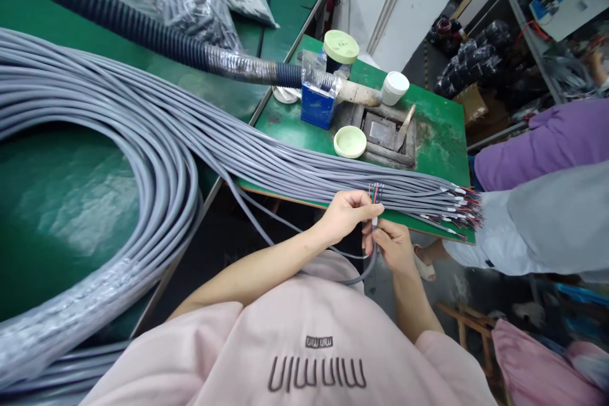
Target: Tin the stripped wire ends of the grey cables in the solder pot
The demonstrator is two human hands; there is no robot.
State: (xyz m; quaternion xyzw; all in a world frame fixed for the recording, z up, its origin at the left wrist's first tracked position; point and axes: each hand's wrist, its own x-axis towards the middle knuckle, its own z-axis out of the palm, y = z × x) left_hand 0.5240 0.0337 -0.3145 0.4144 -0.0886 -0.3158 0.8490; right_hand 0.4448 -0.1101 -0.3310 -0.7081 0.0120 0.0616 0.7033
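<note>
Close to my body, one grey cable (367, 271) loops up between my two hands. Its stripped end points away from me, with several thin coloured wires (375, 193) fanned out above a short white sleeve (375, 221). My left hand (351, 214) is closed in a pinch on these wires, thumb laid across their base. Just below it, my right hand (394, 246) grips the cable's grey jacket between thumb and fingers. Beyond both hands lies a thick bundle of grey cables (285, 162), whose stripped wire ends (469, 210) gather at the bench's right edge.
A solder pot (382, 132) with a wooden-handled scraper (405, 127) sits behind the bundle. Around it are a pale green dish (349, 141), a white tub (394, 87) and a blue box (317, 104) under a black hose (157, 32). Another person's purple sleeve (542, 149) is at right.
</note>
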